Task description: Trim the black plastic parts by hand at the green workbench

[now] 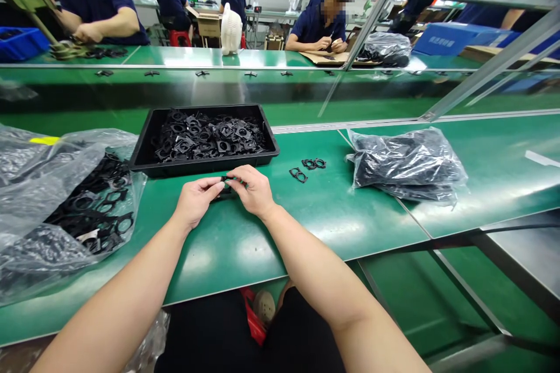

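Clock read from the hands, 12 being straight away from the wearer: L hand (192, 201) came in from 7 and R hand (256, 189) from approx. 4, each w/ thumb and fingertips pinching a small blk part (226, 179) b/w them, just above the green bench (245, 245). Doing it well, I'd judge, called for a light grip on the rims, even pressure both sides, wrists steady, and no twist on the thin rings. Fingers hid most of the part, so its facing was n/a; the bit showing seemed to run approx. 9 to 3, but full long axis couldn't be told. A dark shape sat right under it; joined or separate, unclear. Loose pcs (298, 175) lay flat at approx. 3, the nearest w/ its long axis approx. 10 to 4. Blk tray (210, 166), full of similar pcs, stood at 12; open bag (56, 169) at 9, closed bag (406, 163) at 3, farther out.
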Demonstrator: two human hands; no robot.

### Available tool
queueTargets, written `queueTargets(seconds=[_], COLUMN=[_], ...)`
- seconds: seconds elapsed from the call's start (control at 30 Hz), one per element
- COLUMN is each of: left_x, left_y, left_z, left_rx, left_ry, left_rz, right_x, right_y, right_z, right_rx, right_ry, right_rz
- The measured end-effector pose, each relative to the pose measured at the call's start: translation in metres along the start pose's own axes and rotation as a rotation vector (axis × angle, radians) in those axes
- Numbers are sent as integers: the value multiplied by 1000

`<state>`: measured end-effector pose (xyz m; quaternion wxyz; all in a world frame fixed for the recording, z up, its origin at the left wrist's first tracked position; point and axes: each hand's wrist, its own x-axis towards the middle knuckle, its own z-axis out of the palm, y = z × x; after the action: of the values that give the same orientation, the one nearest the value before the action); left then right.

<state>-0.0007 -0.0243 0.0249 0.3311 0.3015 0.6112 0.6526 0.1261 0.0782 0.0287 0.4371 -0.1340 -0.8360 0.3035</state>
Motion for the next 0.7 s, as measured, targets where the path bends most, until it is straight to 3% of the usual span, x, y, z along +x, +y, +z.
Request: queueTargets(seconds=[0.4,0.53,0.63,0.7], left_x=[0,-1,-5,-7], left_y=[-2,-2,2,5], left_z=[-2,-4,-4,-6], left_rx=[66,183,308,420], left_ry=[-5,-33,-91,-106], left_rz=[28,115,183,176], right_x=[1,2,1,0], right_y=[2,1,-4,-8], right_z=[-4,-5,-4,-2], right_rx=[-56,0,80,154], right_ry=[-87,-104,-96,-108], right_rz=[-2,23,135,299])
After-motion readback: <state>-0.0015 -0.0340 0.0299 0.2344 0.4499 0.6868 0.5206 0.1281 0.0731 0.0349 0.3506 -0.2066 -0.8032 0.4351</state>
